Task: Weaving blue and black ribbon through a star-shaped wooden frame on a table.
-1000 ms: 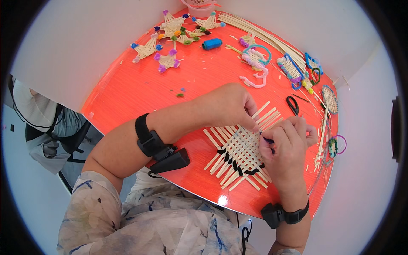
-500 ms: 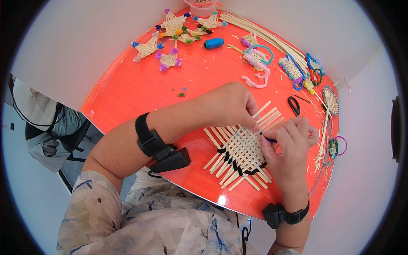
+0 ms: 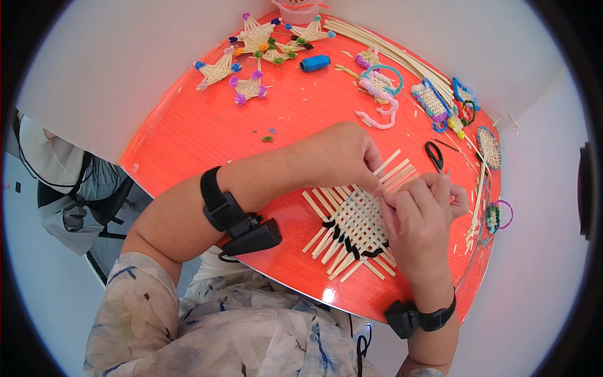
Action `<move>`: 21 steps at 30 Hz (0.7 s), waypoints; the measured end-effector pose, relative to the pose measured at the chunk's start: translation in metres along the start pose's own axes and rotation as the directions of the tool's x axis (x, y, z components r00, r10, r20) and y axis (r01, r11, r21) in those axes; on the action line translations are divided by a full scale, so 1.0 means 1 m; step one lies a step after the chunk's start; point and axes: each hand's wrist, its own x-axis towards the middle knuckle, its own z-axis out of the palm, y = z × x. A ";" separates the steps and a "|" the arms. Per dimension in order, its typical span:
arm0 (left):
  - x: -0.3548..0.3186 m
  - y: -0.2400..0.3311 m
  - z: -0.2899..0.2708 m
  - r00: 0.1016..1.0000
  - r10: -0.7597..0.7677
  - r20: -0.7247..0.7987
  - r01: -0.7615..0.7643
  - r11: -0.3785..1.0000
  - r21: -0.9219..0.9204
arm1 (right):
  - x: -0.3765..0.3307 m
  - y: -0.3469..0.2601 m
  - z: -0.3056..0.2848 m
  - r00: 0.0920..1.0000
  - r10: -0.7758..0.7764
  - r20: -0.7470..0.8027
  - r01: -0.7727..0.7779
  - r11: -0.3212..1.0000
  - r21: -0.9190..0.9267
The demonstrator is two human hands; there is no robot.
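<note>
A flat mat woven from pale bamboo strips (image 3: 358, 217) lies near the table's front edge, its loose strip ends fanning out on several sides. A black pipe cleaner (image 3: 338, 239) winds in and out along its near edge. My left hand (image 3: 353, 154) reaches over from the left, thumb and finger closed on the mat's far right edge. Right beside those fingertips, my right hand (image 3: 419, 217) is closed in a pinch over the mat's right side. The dark pipe cleaner between its fingers, seen a moment ago, is now hidden by them.
Black-handled scissors (image 3: 434, 156) lie just beyond my right hand. Finished woven stars (image 3: 217, 70), a blue thread spool (image 3: 315, 63) and pipe-cleaner-trimmed pieces (image 3: 431, 100) sit farther back. Long bamboo strips (image 3: 389, 44) run along the far edge. Another person (image 3: 53, 154) sits at far left.
My right hand has turned and shifted slightly left, closer to the left fingertips, covering the dark pipe cleaner that showed before. The left hand stays in place.
</note>
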 end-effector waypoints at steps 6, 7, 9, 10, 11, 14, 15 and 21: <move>0.000 -0.003 0.000 1.000 -0.017 -0.007 0.017 0.999 -0.044 | 0.001 -0.002 -0.003 0.999 0.042 -0.013 -0.042 0.999 0.003; 0.001 -0.004 -0.001 1.000 -0.012 -0.011 0.011 0.998 -0.069 | 0.003 -0.004 -0.006 0.997 0.071 0.010 -0.071 0.996 0.051; 0.001 -0.004 -0.002 1.000 -0.017 -0.012 0.017 0.998 -0.061 | 0.004 -0.005 -0.007 0.995 0.098 0.035 -0.101 0.990 0.101; 0.001 -0.004 -0.002 1.000 -0.021 -0.011 0.020 0.998 -0.053 | 0.003 -0.004 -0.007 0.994 0.102 0.042 -0.106 0.987 0.120; 0.000 -0.003 -0.003 1.000 -0.021 -0.012 0.020 0.998 -0.053 | 0.002 -0.003 -0.008 0.993 0.106 0.050 -0.112 0.984 0.139; 0.000 -0.001 -0.003 1.000 -0.028 -0.009 0.028 0.999 -0.034 | -0.001 0.003 -0.003 0.999 0.038 0.040 -0.041 0.995 0.092; 0.000 -0.001 -0.003 1.000 -0.025 -0.007 0.025 0.999 -0.023 | -0.001 0.003 -0.002 0.998 0.038 0.040 -0.041 0.995 0.093; 0.001 -0.001 0.000 1.000 -0.021 -0.001 0.021 1.000 -0.005 | -0.001 0.001 -0.001 0.998 0.016 0.063 -0.019 0.999 0.048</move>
